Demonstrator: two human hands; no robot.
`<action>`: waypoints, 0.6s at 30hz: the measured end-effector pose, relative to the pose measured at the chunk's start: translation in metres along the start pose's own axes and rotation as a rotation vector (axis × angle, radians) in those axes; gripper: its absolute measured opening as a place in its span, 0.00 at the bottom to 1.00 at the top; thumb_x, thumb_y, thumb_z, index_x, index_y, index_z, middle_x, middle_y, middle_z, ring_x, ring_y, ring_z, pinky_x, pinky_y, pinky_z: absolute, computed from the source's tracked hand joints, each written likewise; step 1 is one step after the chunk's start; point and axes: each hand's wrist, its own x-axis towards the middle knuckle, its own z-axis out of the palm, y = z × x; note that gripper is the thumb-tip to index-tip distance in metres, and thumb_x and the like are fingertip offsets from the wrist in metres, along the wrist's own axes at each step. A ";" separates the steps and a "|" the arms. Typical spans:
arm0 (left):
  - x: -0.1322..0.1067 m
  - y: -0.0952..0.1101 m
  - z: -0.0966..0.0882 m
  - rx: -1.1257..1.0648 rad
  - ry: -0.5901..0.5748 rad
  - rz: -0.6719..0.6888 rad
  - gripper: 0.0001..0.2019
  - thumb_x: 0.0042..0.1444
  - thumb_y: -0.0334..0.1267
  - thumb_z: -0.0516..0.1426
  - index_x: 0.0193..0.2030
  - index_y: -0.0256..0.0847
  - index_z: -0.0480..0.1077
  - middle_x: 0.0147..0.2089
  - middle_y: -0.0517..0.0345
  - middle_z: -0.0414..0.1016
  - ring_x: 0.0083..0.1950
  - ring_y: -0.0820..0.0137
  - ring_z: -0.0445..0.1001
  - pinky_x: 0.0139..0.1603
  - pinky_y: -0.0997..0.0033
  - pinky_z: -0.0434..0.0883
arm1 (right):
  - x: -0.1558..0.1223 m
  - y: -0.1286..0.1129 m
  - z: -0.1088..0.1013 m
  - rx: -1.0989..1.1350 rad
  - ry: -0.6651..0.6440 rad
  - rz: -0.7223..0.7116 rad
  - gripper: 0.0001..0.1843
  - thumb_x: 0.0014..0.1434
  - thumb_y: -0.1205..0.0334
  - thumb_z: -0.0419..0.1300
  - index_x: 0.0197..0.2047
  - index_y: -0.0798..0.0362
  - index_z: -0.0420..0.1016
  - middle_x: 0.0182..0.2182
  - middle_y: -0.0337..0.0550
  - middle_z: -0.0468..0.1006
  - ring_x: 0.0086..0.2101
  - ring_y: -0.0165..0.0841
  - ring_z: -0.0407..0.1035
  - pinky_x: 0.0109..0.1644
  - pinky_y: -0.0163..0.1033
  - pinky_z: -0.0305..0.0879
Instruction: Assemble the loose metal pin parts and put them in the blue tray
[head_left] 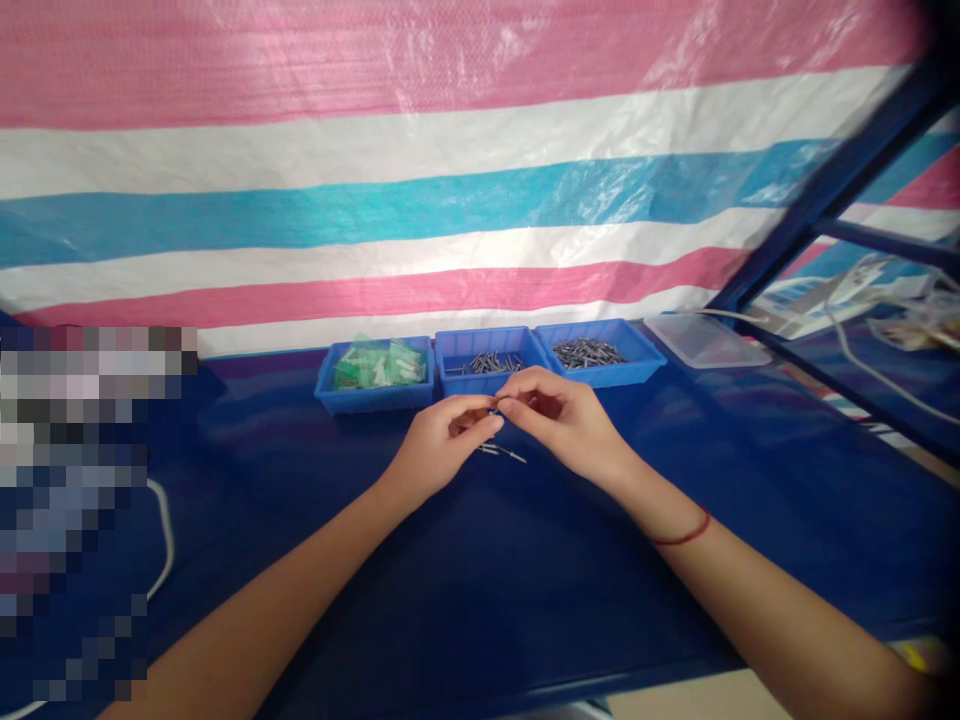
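My left hand [446,445] and my right hand [562,415] meet fingertip to fingertip above the blue table. Both pinch a small metal piece [495,409], mostly hidden by the fingers, which looks like a rivet. Just below them on the tabletop lie a few loose rivets [513,456], thin pins with a thicker end. Behind my hands the middle blue bin [450,382] holds more such pins. A right-hand blue bin [637,372] has a larger heap of metal pins [589,352]. The left blue bin [367,402] contains green-tinted plastic bags [382,362].
A clear plastic lid [705,340] lies right of the bins. Dark blue metal bars [832,190] rise at the right, with a white cable [855,350] behind. Striped plastic sheeting [375,220] hangs at the back. Another white cable [166,530] lies left beside a blurred-out area.
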 end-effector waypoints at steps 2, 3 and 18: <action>0.000 -0.002 0.000 0.080 0.051 0.041 0.09 0.55 0.41 0.59 0.40 0.38 0.74 0.38 0.55 0.76 0.38 0.69 0.74 0.42 0.68 0.71 | 0.000 0.000 -0.001 -0.004 -0.010 -0.020 0.07 0.57 0.56 0.60 0.35 0.50 0.75 0.35 0.44 0.75 0.36 0.34 0.69 0.37 0.40 0.66; 0.000 -0.003 0.000 0.106 0.076 0.057 0.09 0.55 0.41 0.59 0.39 0.39 0.74 0.37 0.55 0.75 0.37 0.69 0.73 0.40 0.69 0.71 | 0.000 0.000 -0.001 -0.009 -0.012 -0.026 0.07 0.57 0.56 0.60 0.36 0.50 0.75 0.35 0.44 0.75 0.36 0.35 0.69 0.37 0.40 0.66; 0.000 0.007 -0.024 0.606 -0.131 0.175 0.13 0.56 0.46 0.57 0.44 0.42 0.74 0.43 0.53 0.73 0.42 0.66 0.72 0.45 0.67 0.68 | 0.014 0.026 -0.052 -0.564 0.428 0.044 0.13 0.59 0.54 0.56 0.32 0.54 0.76 0.30 0.45 0.76 0.28 0.34 0.67 0.34 0.40 0.63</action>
